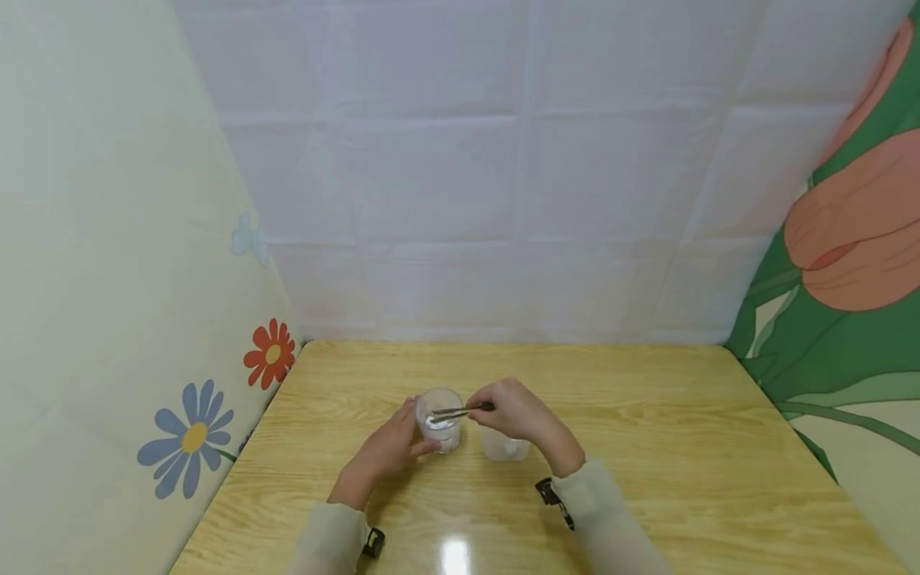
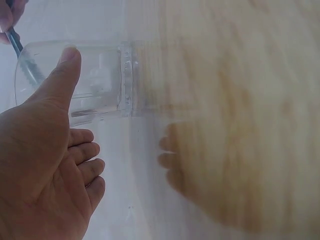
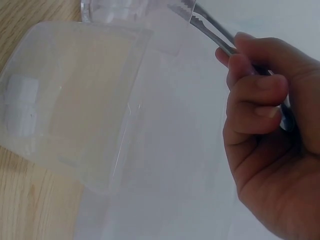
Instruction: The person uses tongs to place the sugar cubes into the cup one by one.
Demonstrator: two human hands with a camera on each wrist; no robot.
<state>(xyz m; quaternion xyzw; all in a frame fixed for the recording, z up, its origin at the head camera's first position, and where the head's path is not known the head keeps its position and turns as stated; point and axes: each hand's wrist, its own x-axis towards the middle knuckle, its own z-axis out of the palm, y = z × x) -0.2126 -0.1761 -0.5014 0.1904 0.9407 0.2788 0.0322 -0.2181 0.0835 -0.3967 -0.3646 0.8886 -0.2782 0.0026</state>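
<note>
A clear drinking glass (image 1: 440, 403) stands upright on the table. My left hand (image 1: 390, 444) holds it from the left, with the thumb (image 2: 64, 75) lying along its near side. In my right hand (image 1: 513, 409) is a pair of metal tongs (image 3: 212, 34) with serrated tips, pinched between thumb and fingers. Their tips reach into the mouth of the glass, a little apart; whether anything is between them is unclear. Something whitish lies inside the glass. Below the right hand sits a translucent plastic box (image 3: 85, 95) containing a small white block-like piece (image 3: 21, 105).
The wood-grain table (image 1: 668, 447) extends on both sides of the hands. A white cloth backdrop (image 1: 446, 176) rises at its far edge. Printed floral cloths flank it left (image 1: 108, 263) and right (image 1: 848, 343). The box stands just right of the glass.
</note>
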